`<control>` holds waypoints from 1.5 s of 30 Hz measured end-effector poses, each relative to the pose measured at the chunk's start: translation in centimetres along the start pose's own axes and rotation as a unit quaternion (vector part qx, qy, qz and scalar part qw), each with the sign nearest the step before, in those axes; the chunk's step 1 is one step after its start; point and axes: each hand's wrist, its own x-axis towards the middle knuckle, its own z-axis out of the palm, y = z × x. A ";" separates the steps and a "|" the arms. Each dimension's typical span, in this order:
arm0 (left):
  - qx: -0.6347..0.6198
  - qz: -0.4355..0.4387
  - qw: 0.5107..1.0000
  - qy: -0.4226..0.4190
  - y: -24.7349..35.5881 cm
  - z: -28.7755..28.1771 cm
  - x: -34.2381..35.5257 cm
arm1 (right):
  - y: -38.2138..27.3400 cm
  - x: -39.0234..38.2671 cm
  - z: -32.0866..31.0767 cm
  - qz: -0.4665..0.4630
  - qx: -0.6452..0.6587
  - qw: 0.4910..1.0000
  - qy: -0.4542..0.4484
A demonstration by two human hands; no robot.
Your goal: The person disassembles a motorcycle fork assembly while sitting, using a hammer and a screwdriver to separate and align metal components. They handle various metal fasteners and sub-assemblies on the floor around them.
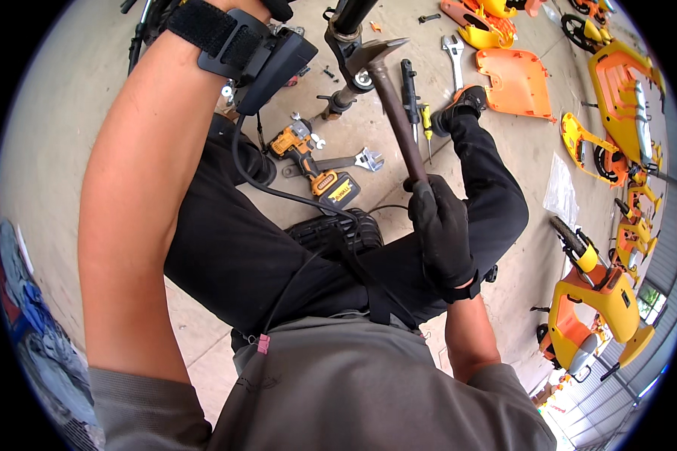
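My right hand (441, 225), in a black glove, is wrapped round the handle of a hammer (399, 113) that points up and away from me. The hammer's head overlaps a dark metal bracket (341, 54) on an upright tube; I cannot tell whether they touch. My left forearm reaches up past the frame's top edge, with a strapped black device (278, 69) at its wrist. Only a bit of my left hand's black glove (280, 9) shows, its fingers out of sight. Below the bracket stands a rusty metal rod (344, 99) with a small cross handle.
Between my legs lie a yellow-and-black cordless impact driver (302, 154) and an adjustable wrench (367, 159). Another wrench (454, 56), a yellow-handled screwdriver (427, 124) and a black shock absorber (409, 86) lie beyond. Orange panels (515, 81) and yellow-orange scooters (602, 304) are at right.
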 end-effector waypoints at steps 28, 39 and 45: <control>0.003 0.021 1.000 -0.007 -0.1 0.3 0.0 | 0.6 -0.5 -0.3 0.056 0.070 0.995 0.035; -0.013 0.042 0.999 -0.018 0.9 0.3 0.5 | 0.4 -0.5 -0.2 0.039 0.078 0.996 0.029; 0.019 -0.044 0.999 -0.005 1.1 0.2 0.2 | -0.8 0.0 -1.0 0.091 0.142 0.986 0.017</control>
